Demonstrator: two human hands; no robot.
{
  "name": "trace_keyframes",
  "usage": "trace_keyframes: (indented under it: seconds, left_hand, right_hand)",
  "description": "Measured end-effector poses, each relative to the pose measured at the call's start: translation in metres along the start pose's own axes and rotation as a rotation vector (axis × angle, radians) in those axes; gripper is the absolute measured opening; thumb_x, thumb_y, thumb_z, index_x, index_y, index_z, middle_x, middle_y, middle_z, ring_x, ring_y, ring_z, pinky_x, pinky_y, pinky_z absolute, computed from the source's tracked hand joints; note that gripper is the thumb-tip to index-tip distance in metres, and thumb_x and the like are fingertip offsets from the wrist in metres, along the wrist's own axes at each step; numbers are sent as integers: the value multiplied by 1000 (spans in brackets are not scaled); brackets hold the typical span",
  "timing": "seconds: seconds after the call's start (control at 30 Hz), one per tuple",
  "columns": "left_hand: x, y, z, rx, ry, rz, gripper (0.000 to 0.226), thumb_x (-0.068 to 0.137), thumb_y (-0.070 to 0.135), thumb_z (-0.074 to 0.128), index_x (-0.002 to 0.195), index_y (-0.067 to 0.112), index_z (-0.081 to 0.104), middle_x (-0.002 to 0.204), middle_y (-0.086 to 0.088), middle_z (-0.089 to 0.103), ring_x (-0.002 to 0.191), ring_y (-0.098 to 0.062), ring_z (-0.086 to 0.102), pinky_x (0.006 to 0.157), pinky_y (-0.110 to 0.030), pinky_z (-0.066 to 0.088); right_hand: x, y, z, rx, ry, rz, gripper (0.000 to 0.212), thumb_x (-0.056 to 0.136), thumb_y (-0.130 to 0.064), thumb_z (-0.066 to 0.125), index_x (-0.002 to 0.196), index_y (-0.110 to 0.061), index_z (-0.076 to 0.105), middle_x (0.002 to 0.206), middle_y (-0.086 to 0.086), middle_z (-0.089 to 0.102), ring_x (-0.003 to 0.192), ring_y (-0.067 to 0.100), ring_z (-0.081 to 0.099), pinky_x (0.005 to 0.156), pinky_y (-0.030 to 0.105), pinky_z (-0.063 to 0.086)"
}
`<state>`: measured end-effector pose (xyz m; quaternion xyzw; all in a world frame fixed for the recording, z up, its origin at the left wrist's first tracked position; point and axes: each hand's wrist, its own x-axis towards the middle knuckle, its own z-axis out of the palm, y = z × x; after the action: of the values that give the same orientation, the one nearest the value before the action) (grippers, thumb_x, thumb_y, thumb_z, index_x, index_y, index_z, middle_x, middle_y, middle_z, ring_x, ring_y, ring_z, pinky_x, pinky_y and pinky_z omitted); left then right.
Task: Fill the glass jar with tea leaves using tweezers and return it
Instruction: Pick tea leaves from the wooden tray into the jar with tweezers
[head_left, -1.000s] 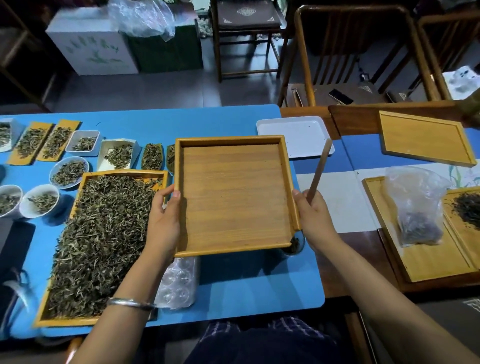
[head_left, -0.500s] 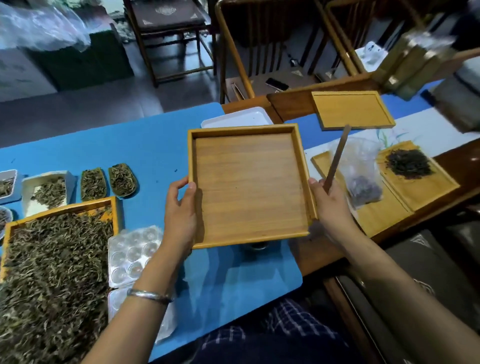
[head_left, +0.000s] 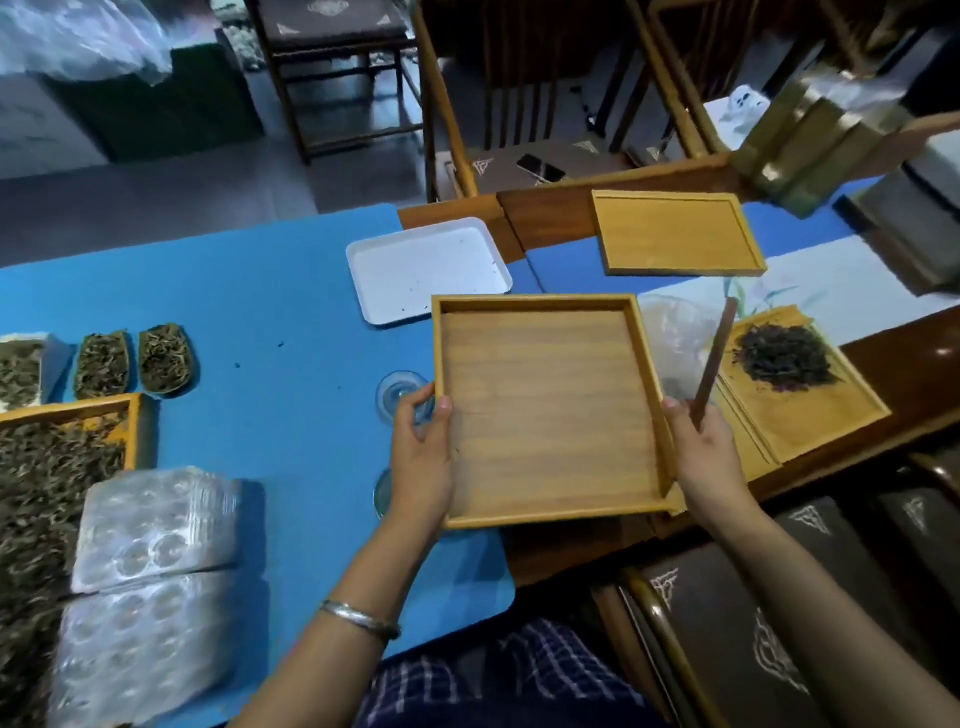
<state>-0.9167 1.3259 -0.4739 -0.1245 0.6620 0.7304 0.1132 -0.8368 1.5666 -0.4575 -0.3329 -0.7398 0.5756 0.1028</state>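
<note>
An empty square wooden tray (head_left: 545, 410) hangs just above the blue table mat, held from both sides. My left hand (head_left: 423, 457) grips its left rim, thumb on top. My right hand (head_left: 706, 457) grips the right rim and also holds brown tweezers (head_left: 714, 364), which point up and away. A clear glass jar (head_left: 400, 397) stands on the mat just left of the tray, partly behind my left fingers. A second round glass piece (head_left: 382, 491) shows beside my left wrist. Loose tea leaves fill a large wooden tray (head_left: 52, 467) at far left.
A white tray (head_left: 426, 270) and a flat wooden tray (head_left: 675, 234) lie beyond. At right, a wooden board (head_left: 810, 415) bears dark tea beside a plastic bag (head_left: 675, 338). Plastic blister packs (head_left: 150, 545) and tea-filled scoops (head_left: 166, 358) sit at left. Chairs stand close by on the right.
Both hands have carried the wooden tray to the right, and the view has turned with it. The glass jar, hidden under the tray before, now shows at its left edge.
</note>
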Motion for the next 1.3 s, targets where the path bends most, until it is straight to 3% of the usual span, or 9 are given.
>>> trace_keyframes:
  seconds: [0.13,0.23,0.43,0.53,0.73,0.83,1.0,1.2,1.3]
  left_hand:
    - [-16,-34,45,-14,39,-74,8,99,27,51,107,26,53,84,-4,67,66,-10,64,61,-26,52]
    - [-28,-61,65,20,56,-118,10,100,29,50,109,27,54,80,-16,57,70,-24,52,65,-39,41]
    - [-48,-104,60,65,190,-245,17,101,21,48,115,12,52,93,1,64,83,-6,62,67,-10,48]
    - [-49,-118,45,74,271,-268,13,101,18,47,111,9,51,90,7,60,66,13,60,56,-3,44]
    - [-34,-125,28,159,292,-279,13,100,27,50,110,21,57,95,8,66,72,8,63,57,-6,46]
    - [-34,-128,24,212,263,-297,27,99,26,52,124,18,60,106,8,67,87,5,63,64,-7,48]
    - [-35,-126,23,260,278,-294,34,97,18,56,130,9,60,117,-3,68,106,-13,64,97,-33,50]
    - [-36,-129,31,443,420,-253,30,94,21,61,123,13,65,93,6,68,78,5,58,72,-8,41]
    - [-36,-127,35,424,433,-260,32,93,16,60,125,13,63,100,3,70,81,7,59,67,1,41]
  right_hand:
    - [27,26,-40,-46,-67,5,24,100,-28,44,113,-18,61,105,1,68,100,10,64,87,39,52]
    - [42,50,-60,-159,-109,-9,26,100,-25,44,117,-10,57,110,10,65,105,19,61,91,45,50]
    - [49,89,-51,-200,-185,-8,20,99,-19,47,113,-8,55,96,-1,63,93,13,59,79,24,47]
    - [46,103,-32,-204,-227,7,10,98,-21,47,105,-14,51,90,-12,58,87,0,56,66,6,41]
    - [51,112,-11,-225,-217,24,10,98,-26,47,105,-19,46,92,-14,54,84,-5,52,69,15,39]
    - [54,115,-10,-267,-226,40,11,98,-28,47,105,-20,45,91,-17,53,82,-8,50,66,10,36]
    - [50,121,-7,-340,-206,49,14,99,-26,46,98,-12,46,79,-7,53,71,-1,51,55,16,35]
    - [42,116,-3,-465,-203,-35,21,92,-27,58,93,-11,44,71,-6,53,63,5,51,51,19,34]
    - [36,114,1,-568,-213,-108,23,90,-20,59,92,-10,38,67,-4,49,56,11,46,47,25,29]
